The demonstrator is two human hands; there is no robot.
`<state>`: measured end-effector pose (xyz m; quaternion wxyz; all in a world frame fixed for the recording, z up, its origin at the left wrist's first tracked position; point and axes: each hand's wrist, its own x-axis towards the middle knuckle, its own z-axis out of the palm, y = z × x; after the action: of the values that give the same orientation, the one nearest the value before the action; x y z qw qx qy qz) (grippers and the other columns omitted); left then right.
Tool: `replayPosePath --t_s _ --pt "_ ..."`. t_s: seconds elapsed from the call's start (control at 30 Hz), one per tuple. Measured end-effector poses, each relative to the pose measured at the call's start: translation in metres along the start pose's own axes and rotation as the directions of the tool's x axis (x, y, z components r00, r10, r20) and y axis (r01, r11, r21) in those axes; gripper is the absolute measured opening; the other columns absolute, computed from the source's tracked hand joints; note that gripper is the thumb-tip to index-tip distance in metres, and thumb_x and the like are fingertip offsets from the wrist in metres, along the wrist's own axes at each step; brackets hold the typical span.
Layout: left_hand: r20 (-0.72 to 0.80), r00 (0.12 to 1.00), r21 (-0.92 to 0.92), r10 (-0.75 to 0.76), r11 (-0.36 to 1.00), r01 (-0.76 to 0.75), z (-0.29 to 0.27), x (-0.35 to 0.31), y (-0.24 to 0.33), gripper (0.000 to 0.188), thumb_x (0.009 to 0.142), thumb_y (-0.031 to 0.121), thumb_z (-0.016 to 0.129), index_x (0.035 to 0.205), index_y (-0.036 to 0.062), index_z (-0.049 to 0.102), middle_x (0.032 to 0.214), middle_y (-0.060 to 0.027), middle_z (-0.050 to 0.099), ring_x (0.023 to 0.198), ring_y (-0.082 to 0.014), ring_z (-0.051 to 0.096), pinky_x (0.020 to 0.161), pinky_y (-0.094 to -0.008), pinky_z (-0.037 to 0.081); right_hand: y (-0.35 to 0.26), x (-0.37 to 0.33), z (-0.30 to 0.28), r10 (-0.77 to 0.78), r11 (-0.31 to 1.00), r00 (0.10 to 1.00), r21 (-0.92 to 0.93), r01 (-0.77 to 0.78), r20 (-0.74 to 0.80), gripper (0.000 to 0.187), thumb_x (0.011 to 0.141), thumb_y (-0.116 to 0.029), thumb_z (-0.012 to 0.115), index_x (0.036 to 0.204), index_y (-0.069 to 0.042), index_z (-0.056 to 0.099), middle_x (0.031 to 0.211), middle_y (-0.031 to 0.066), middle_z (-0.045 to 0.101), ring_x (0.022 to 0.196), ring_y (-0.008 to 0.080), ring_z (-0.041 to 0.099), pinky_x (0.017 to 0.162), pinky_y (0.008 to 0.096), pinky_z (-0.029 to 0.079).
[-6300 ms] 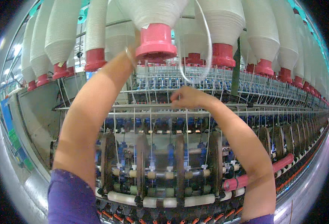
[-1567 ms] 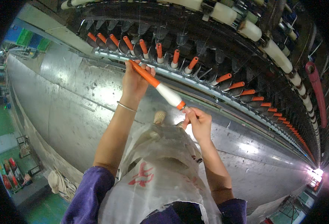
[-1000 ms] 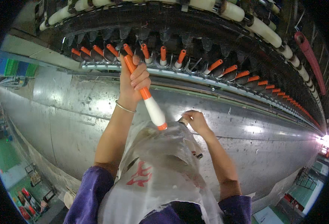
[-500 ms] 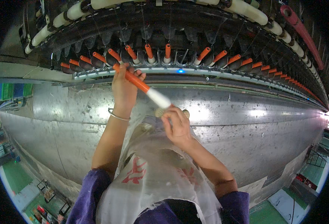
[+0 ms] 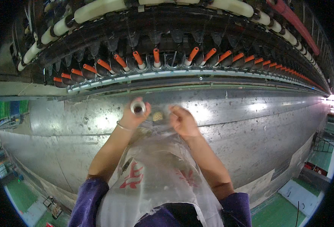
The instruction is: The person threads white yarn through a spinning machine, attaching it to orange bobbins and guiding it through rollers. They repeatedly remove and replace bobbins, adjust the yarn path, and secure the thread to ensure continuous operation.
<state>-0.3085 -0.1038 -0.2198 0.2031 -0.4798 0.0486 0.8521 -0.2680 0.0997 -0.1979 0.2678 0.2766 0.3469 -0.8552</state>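
My left hand (image 5: pixel 134 118) is wrapped round a bobbin (image 5: pixel 142 104), which now points end-on at me, so its round metal-ringed base and dark hole show and its orange length is hidden. Right of it and apart from the bobbin, my right hand (image 5: pixel 184 123) is closed, with thumb and fingertips drawn together. Its edges are smeared by motion, and whatever it may pinch is too fine to see. Beyond both hands, a curved row of orange bobbins (image 5: pixel 156 56) with white yarn stands on a spinning frame. One bare metal spindle (image 5: pixel 174 59) stands among them.
A pale metal rail (image 5: pixel 136 78) runs along the front of the bobbin row. Cream rollers (image 5: pixel 102 10) span the top, with a red tube (image 5: pixel 294 24) at upper right. Below lies a worn grey metal floor (image 5: pixel 250 125). A translucent apron (image 5: pixel 155 166) covers my front.
Both hands have come down and back from the bobbin row. The bobbin has turned from slanting between my hands to end-on in the left; my right hand has parted from its white end.
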Motion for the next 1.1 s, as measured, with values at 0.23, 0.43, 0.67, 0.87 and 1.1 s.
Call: replayPosePath --t_s 0.23,0.43,0.67,0.87,1.1 --pt "0.030 0.879 0.894 -0.475 0.407 0.189 0.031 -0.049 -0.063 0.044 0.089 0.047 0.038 0.100 0.0066 0.048 0.063 -0.0021 0.046 0.055 -0.0125 0.047 0.047 -0.0240 0.040 -0.105 0.001 -0.018 -0.419 0.873 0.900 0.325 0.363 0.120 0.008 0.085 -0.006 0.048 0.083 0.001 0.051 0.078 0.0087 0.052 0.069 0.0159 0.047 0.062 0.0255 0.042" --pt "0.053 0.782 0.927 -0.622 -0.261 -0.270 0.076 -0.054 -0.065 0.047 0.088 0.048 0.042 0.087 0.0012 0.050 0.057 0.0002 0.043 0.047 -0.0070 0.040 0.042 -0.0228 0.034 -0.159 -0.024 -0.088 -0.462 0.886 0.887 -0.028 0.462 0.025 0.009 0.084 -0.008 0.050 0.082 0.000 0.053 0.074 0.0065 0.051 0.067 0.0150 0.047 0.060 0.0238 0.041" --pt "-0.021 0.869 0.740 -0.494 -0.592 -0.319 0.093 -0.073 -0.043 0.031 0.090 0.034 0.044 0.093 0.0038 0.050 0.060 0.0034 0.042 0.051 -0.0026 0.041 0.043 -0.0180 0.034 -0.291 -0.148 -0.139 -0.892 0.028 -0.387 -0.883 0.469 -0.234 0.019 0.085 -0.014 0.048 0.090 0.001 0.058 0.094 0.0102 0.059 0.081 0.0171 0.054 0.071 0.0294 0.044" --pt "0.215 0.770 0.831 -0.601 -0.301 -0.468 0.093 -0.064 -0.049 0.032 0.089 0.036 0.047 0.085 0.0046 0.053 0.061 0.0035 0.044 0.050 -0.0042 0.041 0.045 -0.0200 0.034 -0.198 -0.124 -0.133 -0.981 0.192 0.187 -0.413 0.890 -0.053 0.029 0.088 -0.021 0.046 0.108 -0.001 0.054 0.099 0.0083 0.059 0.082 0.0138 0.052 0.072 0.0267 0.042" --pt "0.192 0.757 0.867 -0.625 -0.253 -0.429 0.085 -0.077 -0.058 0.034 0.090 0.037 0.044 0.093 0.0047 0.051 0.061 0.0036 0.041 0.051 -0.0043 0.040 0.045 -0.0206 0.034 -0.164 -0.085 -0.029 -0.923 0.384 0.372 -0.301 0.873 -0.097 0.022 0.089 -0.022 0.048 0.098 -0.003 0.054 0.089 0.0058 0.062 0.061 0.0048 0.051 0.050 0.0174 0.041"
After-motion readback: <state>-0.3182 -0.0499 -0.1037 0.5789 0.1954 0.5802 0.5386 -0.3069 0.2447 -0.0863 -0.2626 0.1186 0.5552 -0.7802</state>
